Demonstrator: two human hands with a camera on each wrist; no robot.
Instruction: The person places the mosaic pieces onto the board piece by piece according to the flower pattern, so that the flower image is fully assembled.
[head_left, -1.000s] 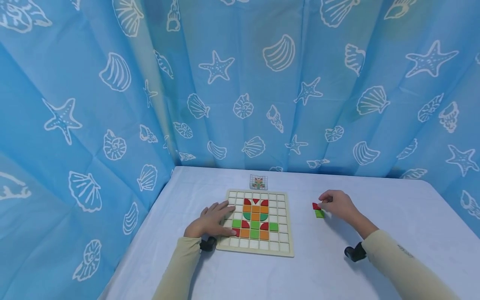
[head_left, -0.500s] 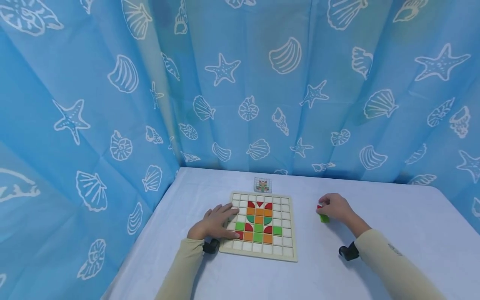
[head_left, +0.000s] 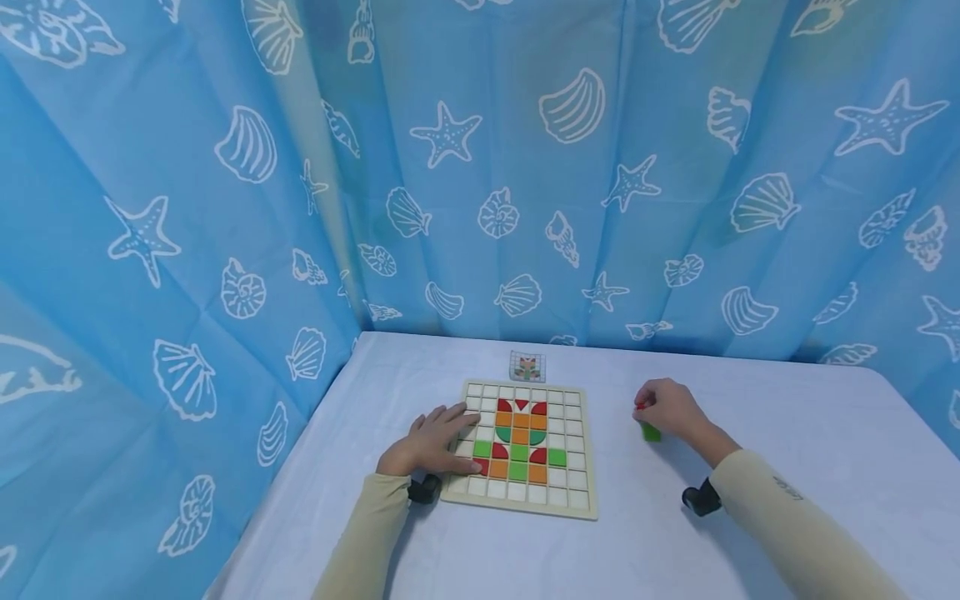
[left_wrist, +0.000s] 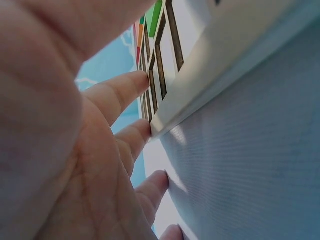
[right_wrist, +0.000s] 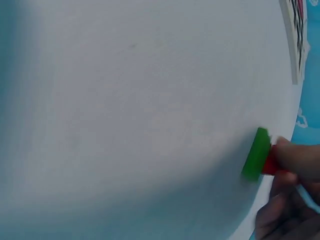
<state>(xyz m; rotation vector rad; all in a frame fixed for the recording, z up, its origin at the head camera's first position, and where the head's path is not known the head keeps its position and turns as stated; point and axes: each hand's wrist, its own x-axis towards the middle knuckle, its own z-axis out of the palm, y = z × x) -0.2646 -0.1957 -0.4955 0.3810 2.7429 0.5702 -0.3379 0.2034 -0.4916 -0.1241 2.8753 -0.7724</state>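
Note:
My left hand (head_left: 431, 442) lies with fingers spread over the left side of a grid board (head_left: 525, 507). In the left wrist view, the fingertips (left_wrist: 140, 80) meet the board's edge, and other fingers reach past it to the cloth. The thumb lies by a red tile on the grid. Right of the board, my right hand (head_left: 671, 410) pinches a small red tile (right_wrist: 270, 162) between thumb and finger; its shape is mostly hidden. Close against it, a green square tile (head_left: 651, 432) lies on the cloth. Red, orange and green tiles form a pattern on the board.
A small pattern card (head_left: 527, 367) lies behind the board, showing a similar coloured figure on a grid. White cloth covers the table (head_left: 615, 550). A blue curtain (head_left: 465, 167) with shell prints hangs along the back and left side.
The fingers of my right hand have closed over the red tile, which is now mostly covered. My left hand stays on the board. The head view has shifted slightly.

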